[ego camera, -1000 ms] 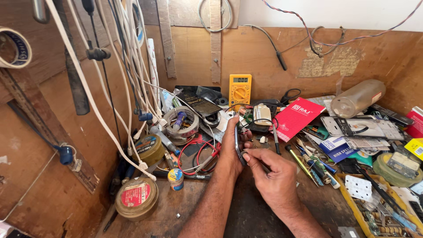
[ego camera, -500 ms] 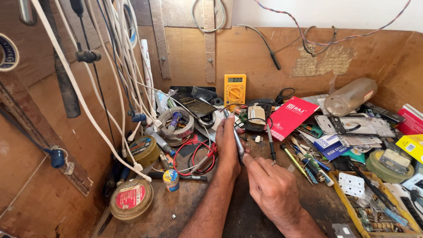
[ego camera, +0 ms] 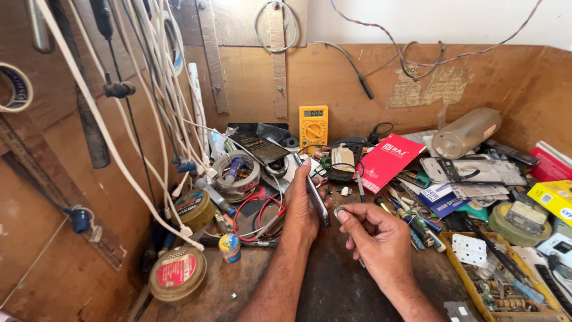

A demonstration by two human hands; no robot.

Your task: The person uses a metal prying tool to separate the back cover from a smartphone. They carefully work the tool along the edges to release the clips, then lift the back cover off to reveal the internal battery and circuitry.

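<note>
A dark, worn wooden workbench [ego camera: 333, 286] carries a dense clutter, boxed in by plywood walls. At its back stands a yellow multimeter [ego camera: 313, 126], with a black tablet [ego camera: 256, 143] just to its left. A roll of tape [ego camera: 237, 173] and coiled red wire [ego camera: 256, 211] lie left of centre. Nearer the front left sit two round tins [ego camera: 177, 275] and a small glue bottle [ego camera: 229, 247]. To the right lie a red booklet [ego camera: 390, 161], a clear plastic bottle [ego camera: 466, 132] on its side, screwdrivers [ego camera: 411, 214] and a yellow tray [ego camera: 476, 286] of small parts.
</note>
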